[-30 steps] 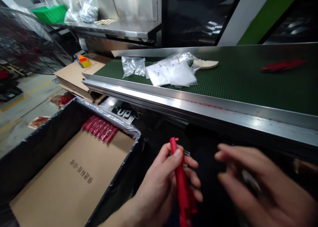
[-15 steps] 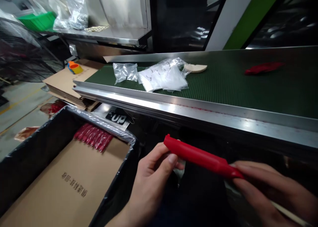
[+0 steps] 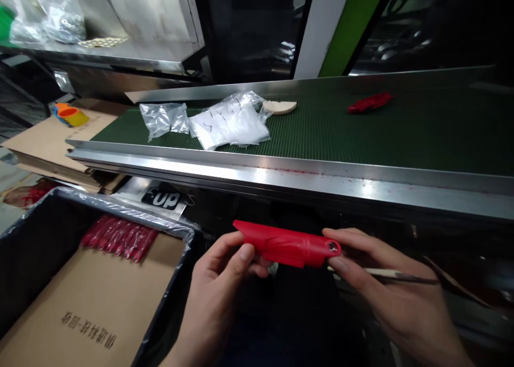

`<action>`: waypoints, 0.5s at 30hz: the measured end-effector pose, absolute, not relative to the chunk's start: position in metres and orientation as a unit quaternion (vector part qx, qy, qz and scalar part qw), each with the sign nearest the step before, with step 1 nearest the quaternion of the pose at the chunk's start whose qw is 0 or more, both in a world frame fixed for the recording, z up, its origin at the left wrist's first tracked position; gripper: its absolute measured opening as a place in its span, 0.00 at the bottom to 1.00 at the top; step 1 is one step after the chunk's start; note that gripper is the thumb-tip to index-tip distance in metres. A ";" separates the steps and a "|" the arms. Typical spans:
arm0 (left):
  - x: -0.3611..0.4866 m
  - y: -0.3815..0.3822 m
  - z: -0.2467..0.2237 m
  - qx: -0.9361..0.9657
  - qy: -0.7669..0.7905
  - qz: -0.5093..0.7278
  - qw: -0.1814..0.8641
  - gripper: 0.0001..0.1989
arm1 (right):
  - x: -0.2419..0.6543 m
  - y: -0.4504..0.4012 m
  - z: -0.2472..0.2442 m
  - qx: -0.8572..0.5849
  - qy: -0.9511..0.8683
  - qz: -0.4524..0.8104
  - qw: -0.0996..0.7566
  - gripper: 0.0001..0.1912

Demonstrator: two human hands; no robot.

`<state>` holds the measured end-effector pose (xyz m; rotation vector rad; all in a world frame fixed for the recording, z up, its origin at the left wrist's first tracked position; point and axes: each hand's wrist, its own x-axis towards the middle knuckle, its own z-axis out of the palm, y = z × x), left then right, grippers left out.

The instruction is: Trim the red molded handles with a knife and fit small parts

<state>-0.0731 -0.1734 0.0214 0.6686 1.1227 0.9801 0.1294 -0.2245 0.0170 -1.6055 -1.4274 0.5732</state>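
Observation:
A long red plastic part [image 3: 287, 244] is held between both hands in front of the conveyor's near rail. My left hand [image 3: 225, 281] pinches its left end between thumb and fingers. At the other end, beside a small round hole, the thumb and forefinger of my right hand [image 3: 381, 281] grip the part. A thin, pale tool with a dark end [image 3: 385, 274] also rests in my right hand, pointing right. Another red piece [image 3: 370, 103] lies on the green conveyor belt [image 3: 321, 136].
A black-lined box [image 3: 187, 249] at lower left holds cardboard and a row of wrapped red parts [image 3: 118, 238]. Plastic bags [image 3: 233, 123] and a pale half-round piece [image 3: 280, 107] lie on the belt. Orange-yellow tape [image 3: 71, 115] sits on stacked cardboard [image 3: 48, 136].
The red part has been turned, and its holed end now faces the camera. My right hand has shifted left and up. The view has swung right, so the surroundings appear farther left.

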 end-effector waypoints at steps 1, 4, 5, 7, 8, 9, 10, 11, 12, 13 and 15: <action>-0.073 -0.173 0.022 0.290 0.496 0.437 0.692 0.10 | 0.131 -0.224 0.017 -0.644 -0.574 0.241 0.445 0.11; -0.072 -0.173 0.023 0.267 0.471 0.438 0.718 0.12 | 0.135 -0.220 0.016 -0.643 -0.565 0.267 0.443 0.09; -0.072 -0.172 0.022 0.265 0.461 0.436 0.726 0.11 | 0.136 -0.219 0.016 -0.645 -0.560 0.275 0.441 0.09; -0.071 -0.171 0.020 0.268 0.445 0.430 0.739 0.11 | 0.137 -0.217 0.015 -0.651 -0.549 0.290 0.437 0.08; -0.071 -0.170 0.019 0.272 0.439 0.426 0.743 0.10 | 0.137 -0.217 0.015 -0.653 -0.545 0.297 0.434 0.08; -0.071 -0.170 0.017 0.275 0.436 0.425 0.744 0.10 | 0.137 -0.217 0.015 -0.654 -0.546 0.297 0.431 0.08; -0.071 -0.169 0.017 0.276 0.435 0.427 0.743 0.11 | 0.138 -0.217 0.017 -0.656 -0.551 0.289 0.428 0.08; -0.070 -0.168 0.016 0.274 0.437 0.431 0.740 0.12 | 0.139 -0.218 0.020 -0.658 -0.560 0.271 0.424 0.08; -0.070 -0.168 0.016 0.270 0.441 0.432 0.739 0.13 | 0.140 -0.218 0.025 -0.658 -0.577 0.243 0.418 0.08; -0.070 -0.167 0.016 0.263 0.449 0.432 0.736 0.15 | 0.143 -0.218 0.031 -0.662 -0.593 0.203 0.411 0.08; -0.069 -0.166 0.016 0.247 0.476 0.435 0.723 0.18 | 0.152 -0.216 0.048 -0.688 -0.597 0.099 0.400 0.09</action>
